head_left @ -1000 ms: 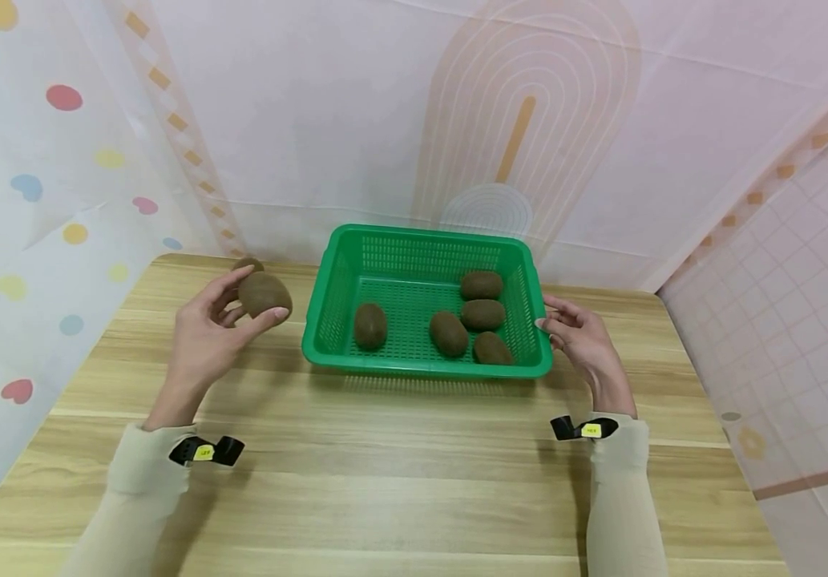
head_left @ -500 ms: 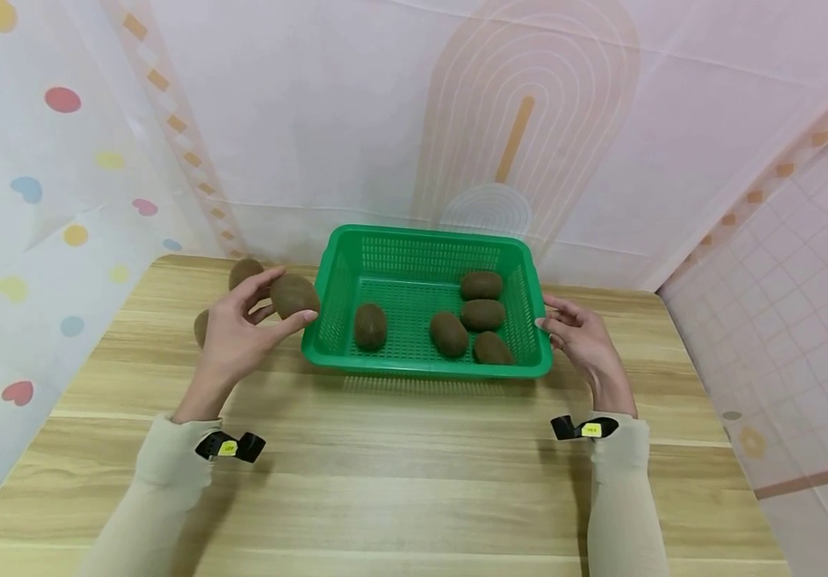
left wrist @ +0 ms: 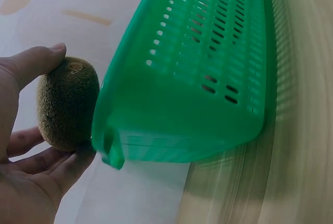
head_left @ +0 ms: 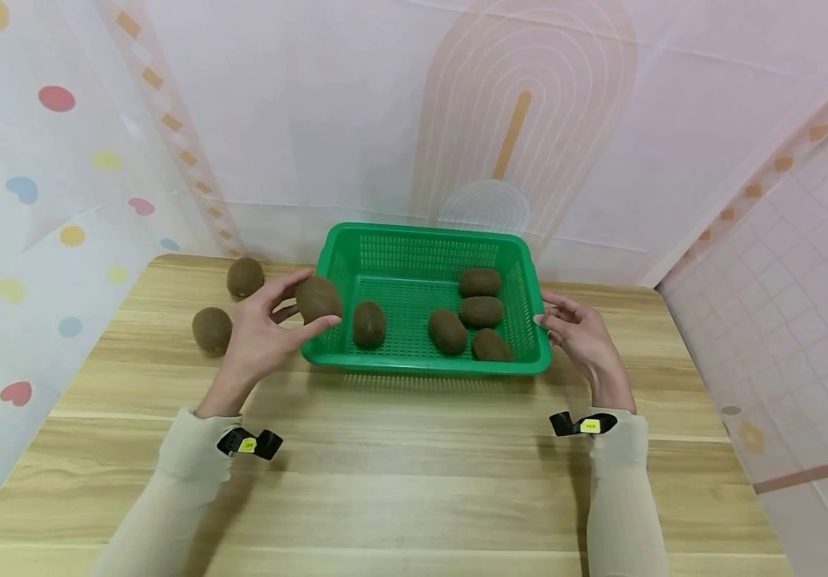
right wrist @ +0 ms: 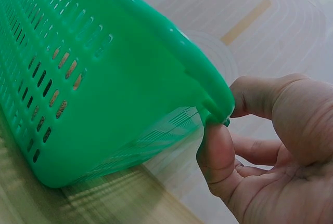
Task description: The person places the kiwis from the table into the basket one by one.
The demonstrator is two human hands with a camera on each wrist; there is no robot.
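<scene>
My left hand (head_left: 262, 332) pinches a brown fuzzy kiwi (head_left: 318, 300) between thumb and fingers, over the left rim of a green plastic basket (head_left: 424, 366). In the left wrist view that kiwi (left wrist: 67, 103) is beside the basket's rim, with the thumb on one end and fingers at the other. My right hand (head_left: 581, 340) grips the basket's right rim; the right wrist view has thumb and fingers pinching the rim's edge (right wrist: 213, 96). Inside the basket, one kiwi (head_left: 369, 324) lies at the left and several more, such as this kiwi (head_left: 447, 332), lie toward the right.
Two kiwis rest on the wooden table (head_left: 399, 481) left of the basket: a rear kiwi (head_left: 245, 277) and a nearer kiwi (head_left: 212, 330), close beside the left hand. A patterned curtain-like backdrop (head_left: 327, 120) rises behind the table and along both sides.
My left hand has carried its kiwi rightward, from beside the basket to over its left rim, uncovering the two kiwis on the table. The right hand stays on the rim.
</scene>
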